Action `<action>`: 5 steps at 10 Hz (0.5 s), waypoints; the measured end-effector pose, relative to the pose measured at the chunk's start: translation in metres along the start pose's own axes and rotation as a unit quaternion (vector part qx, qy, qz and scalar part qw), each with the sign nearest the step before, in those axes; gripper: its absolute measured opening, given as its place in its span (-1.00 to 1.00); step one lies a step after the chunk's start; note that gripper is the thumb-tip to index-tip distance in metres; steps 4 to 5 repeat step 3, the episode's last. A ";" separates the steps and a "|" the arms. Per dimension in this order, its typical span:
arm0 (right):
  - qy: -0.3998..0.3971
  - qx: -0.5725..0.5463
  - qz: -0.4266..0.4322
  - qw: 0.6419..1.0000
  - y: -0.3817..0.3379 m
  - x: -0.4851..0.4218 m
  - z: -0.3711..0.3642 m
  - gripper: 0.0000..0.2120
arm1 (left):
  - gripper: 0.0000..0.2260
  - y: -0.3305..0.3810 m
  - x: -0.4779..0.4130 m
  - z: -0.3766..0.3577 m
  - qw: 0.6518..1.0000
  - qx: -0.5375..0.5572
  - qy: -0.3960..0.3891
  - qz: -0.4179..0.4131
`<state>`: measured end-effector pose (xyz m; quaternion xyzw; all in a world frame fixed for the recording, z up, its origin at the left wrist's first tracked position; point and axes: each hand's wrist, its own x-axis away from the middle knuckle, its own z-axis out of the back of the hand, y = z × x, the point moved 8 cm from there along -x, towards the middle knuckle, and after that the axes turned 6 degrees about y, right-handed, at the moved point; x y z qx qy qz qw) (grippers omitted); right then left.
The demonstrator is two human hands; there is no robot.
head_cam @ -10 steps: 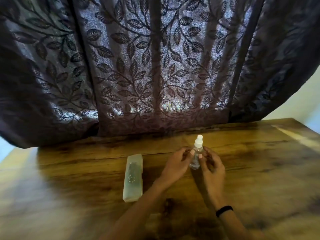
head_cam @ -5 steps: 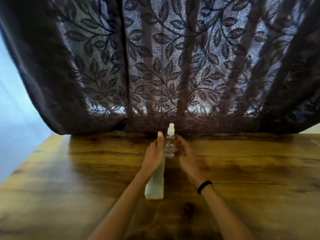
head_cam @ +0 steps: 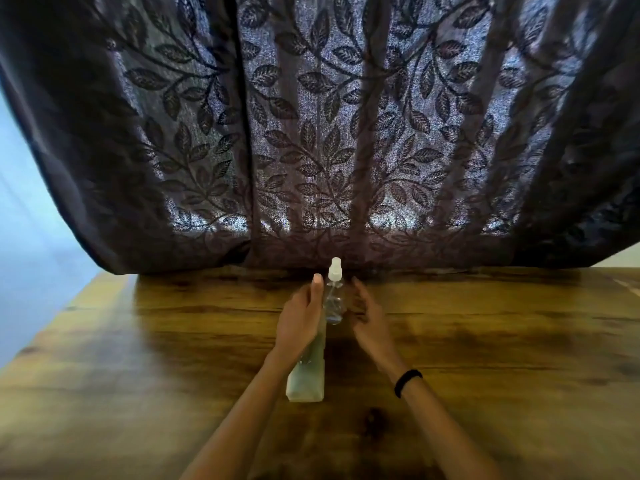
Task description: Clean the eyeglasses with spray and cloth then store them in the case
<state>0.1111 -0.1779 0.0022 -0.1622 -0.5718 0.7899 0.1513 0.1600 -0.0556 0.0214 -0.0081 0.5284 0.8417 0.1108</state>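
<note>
A small clear spray bottle point(head_cam: 334, 299) with a white nozzle stands upright on the wooden table point(head_cam: 485, 341), close to the curtain. My left hand point(head_cam: 300, 320) is just left of it, fingers straight and apart, and partly covers a long pale translucent eyeglass case point(head_cam: 306, 379) lying lengthwise on the table. My right hand point(head_cam: 367, 317), with a black band on the wrist, hovers just right of the bottle, fingers loosely spread. Neither hand grips the bottle. No eyeglasses or cloth are in sight; the case's contents cannot be made out.
A dark leaf-patterned curtain point(head_cam: 329, 133) hangs along the table's far edge, right behind the bottle. The table's left edge point(head_cam: 69, 317) runs diagonally, with a pale wall beyond it. Bare wood lies to either side of my hands.
The view shifted so the case now lies under my left hand instead of off to the left. Both hands have come off the bottle and opened beside it.
</note>
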 end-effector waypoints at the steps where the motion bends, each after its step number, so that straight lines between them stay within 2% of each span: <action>1: 0.013 0.047 0.020 0.999 0.005 0.004 0.010 -0.41 | -0.63 0.008 -0.002 0.006 0.994 -0.076 0.037 -0.068; 2: 0.025 0.088 0.055 0.994 -0.006 0.005 0.023 -0.43 | -0.59 0.031 -0.002 0.017 0.980 -0.142 0.078 -0.117; 3: 0.097 0.147 0.162 0.971 -0.045 0.001 0.046 -0.45 | -0.56 0.069 -0.002 0.032 0.956 -0.170 0.132 -0.200; 5: 0.097 0.147 0.162 0.971 -0.045 0.001 0.046 -0.45 | -0.56 0.069 -0.002 0.032 0.956 -0.170 0.132 -0.200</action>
